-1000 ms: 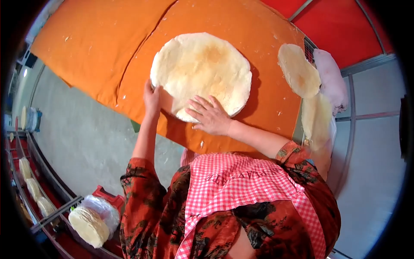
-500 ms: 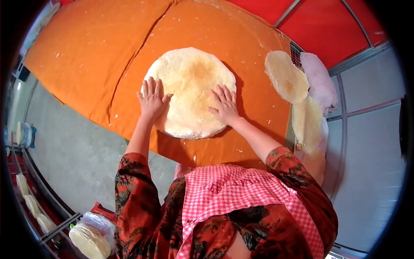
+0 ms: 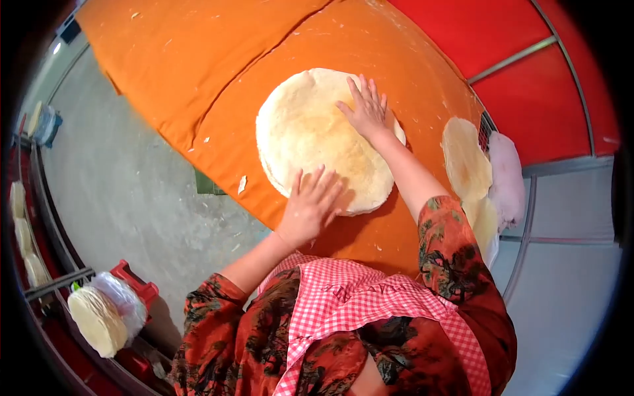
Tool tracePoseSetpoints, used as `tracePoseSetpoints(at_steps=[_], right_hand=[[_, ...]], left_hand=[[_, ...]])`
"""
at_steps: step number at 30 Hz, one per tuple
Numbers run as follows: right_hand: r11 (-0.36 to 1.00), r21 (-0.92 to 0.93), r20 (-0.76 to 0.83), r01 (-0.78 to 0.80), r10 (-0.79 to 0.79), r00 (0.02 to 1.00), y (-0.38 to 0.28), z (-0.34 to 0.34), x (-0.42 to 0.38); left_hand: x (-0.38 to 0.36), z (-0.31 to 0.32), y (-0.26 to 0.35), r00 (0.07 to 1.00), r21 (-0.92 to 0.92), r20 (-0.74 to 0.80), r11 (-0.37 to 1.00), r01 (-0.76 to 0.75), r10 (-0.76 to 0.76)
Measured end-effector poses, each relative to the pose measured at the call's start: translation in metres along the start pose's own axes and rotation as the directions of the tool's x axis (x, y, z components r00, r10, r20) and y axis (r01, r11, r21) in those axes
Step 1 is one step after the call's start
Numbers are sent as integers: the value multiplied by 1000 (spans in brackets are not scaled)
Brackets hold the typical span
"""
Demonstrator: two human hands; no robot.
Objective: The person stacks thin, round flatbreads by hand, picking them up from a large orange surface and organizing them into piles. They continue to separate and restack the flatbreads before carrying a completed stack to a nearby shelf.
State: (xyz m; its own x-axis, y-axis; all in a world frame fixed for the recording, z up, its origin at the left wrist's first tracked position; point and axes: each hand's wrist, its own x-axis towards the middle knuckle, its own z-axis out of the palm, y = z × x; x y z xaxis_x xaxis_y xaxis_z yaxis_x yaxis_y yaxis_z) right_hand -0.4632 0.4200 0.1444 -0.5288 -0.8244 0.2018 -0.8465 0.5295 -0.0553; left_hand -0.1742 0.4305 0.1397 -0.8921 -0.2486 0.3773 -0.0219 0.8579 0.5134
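Note:
A stack of large round flatbreads lies on the orange cloth in the middle of the head view. Its pale top is lightly browned, and the edge looks thick and layered. My left hand rests on the near side of the stack with its fingers spread. Over the far right part of the top, my right hand lies flat, fingers apart. Neither hand grips anything.
More flatbreads hang over the table's right edge, beside a pale pink bundle. At lower left, a flatbread stack stands with a clear plastic bag near a red crate. Red panels border the far right.
My left hand has moved from the stack's left side to its near edge. My right hand has shifted to the far right part. The whole view has turned and shifted too.

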Motion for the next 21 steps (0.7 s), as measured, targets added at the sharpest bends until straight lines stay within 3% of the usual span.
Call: tracePoseSetpoints(at_steps=[2, 5, 10, 13, 14, 15, 16, 17, 18, 19, 20, 21], right_hand=[[998, -17, 98, -56, 57, 993, -13, 17, 8], [991, -125, 151, -47, 66, 986, -18, 46, 1], [997, -67, 220, -46, 60, 974, -15, 43, 11], [997, 74, 148, 22, -32, 988, -4, 19, 5], [994, 91, 11, 60, -61, 998, 0, 1, -9], [997, 15, -10, 76, -76, 997, -3, -44, -30], [954, 279, -298, 114, -27, 954, 27, 25, -45], [978, 205, -317, 32, 36, 948, 26, -8, -72], [968, 228, -215, -100, 151, 965, 32, -40, -100], [951, 273, -254, -147, 218, 942, 52, -38, -124], [929, 324, -288, -178, 276, 917, 76, -25, -147], [905, 352, -307, -239, 353, 884, 103, -14, -169]], left_hand=[[-17, 13, -3, 993, 2, 107, 999, 44, -44], [-26, 18, -12, 994, -18, 108, 1000, -4, 6], [-26, 17, -11, 992, 5, 129, 1000, 9, -10], [-26, 19, -8, 982, 34, 191, 999, -4, -2], [-22, 15, -3, 978, 28, 210, 999, -16, 9], [-18, 6, 7, 991, -40, 108, 996, -78, 82], [-15, -4, 17, 993, -110, 3, 987, -119, 121], [-14, -9, 30, 984, -319, -31, 931, -179, 178], [-12, -10, 42, 978, -506, -60, 838, -202, 200], [-6, -6, 50, 958, -630, 67, 756, -176, 278], [6, 1, 67, 945, -830, 183, 557, 0, 273], [5, 20, 74, 899, -846, 336, 508, 158, 280]])
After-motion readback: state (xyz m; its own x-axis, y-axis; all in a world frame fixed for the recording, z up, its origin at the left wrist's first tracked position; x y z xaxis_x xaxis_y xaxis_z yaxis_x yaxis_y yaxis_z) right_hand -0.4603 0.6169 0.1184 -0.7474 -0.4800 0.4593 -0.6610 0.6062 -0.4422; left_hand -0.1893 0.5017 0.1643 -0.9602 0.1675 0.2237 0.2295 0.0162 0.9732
